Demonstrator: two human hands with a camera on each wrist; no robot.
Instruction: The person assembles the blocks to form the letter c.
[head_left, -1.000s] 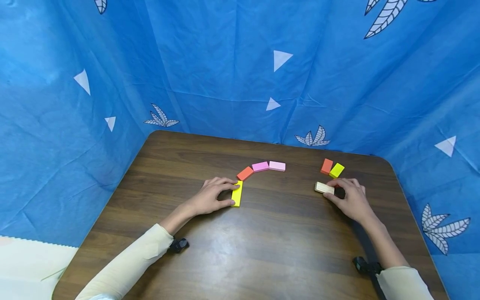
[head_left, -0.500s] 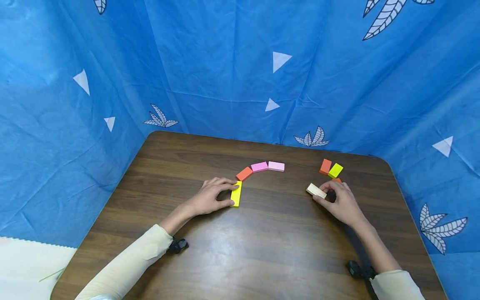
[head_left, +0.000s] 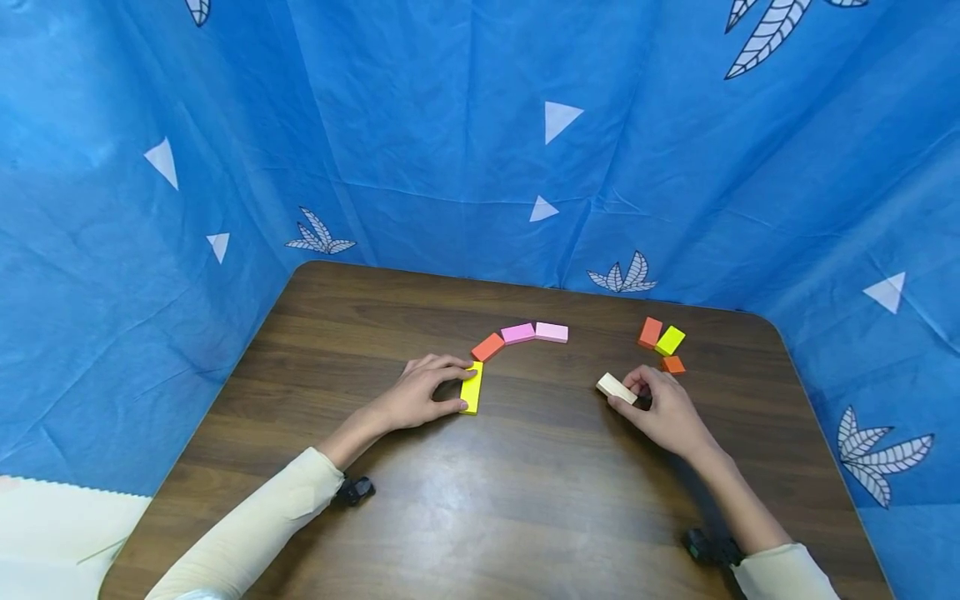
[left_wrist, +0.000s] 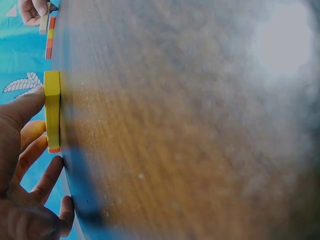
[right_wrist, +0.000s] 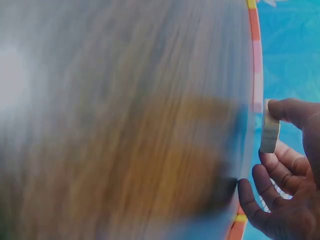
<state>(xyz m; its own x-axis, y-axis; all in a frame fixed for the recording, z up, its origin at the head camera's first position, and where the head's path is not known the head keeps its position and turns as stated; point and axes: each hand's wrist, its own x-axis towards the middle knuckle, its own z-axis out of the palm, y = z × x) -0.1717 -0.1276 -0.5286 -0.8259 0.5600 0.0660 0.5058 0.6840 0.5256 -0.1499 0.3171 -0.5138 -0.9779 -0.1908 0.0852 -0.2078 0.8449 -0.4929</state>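
My left hand (head_left: 415, 395) grips a yellow wooden block (head_left: 472, 388) lying on the table, thumb at its near end and fingers at its far end. In the left wrist view the same yellow block (left_wrist: 52, 107) sits between thumb and fingers. An orange-red block (head_left: 488, 347), a magenta-pink block (head_left: 518, 333) and a pale pink block (head_left: 552, 332) continue from it in a curved row. My right hand (head_left: 666, 415) pinches a plain wooden block (head_left: 617, 388) between thumb and fingers; in the right wrist view this plain block (right_wrist: 270, 131) appears raised off the table.
At the right lie a red-orange block (head_left: 650, 332), a yellow-green block (head_left: 671, 340) and an orange block (head_left: 672, 364), close together. The brown wooden table (head_left: 510, 500) ends at a blue patterned cloth (head_left: 420, 150) behind and at the sides.
My right hand has carried the plain wooden block leftward and slightly toward me, turning it a little. The orange block it covered now shows. The left hand has stayed put.
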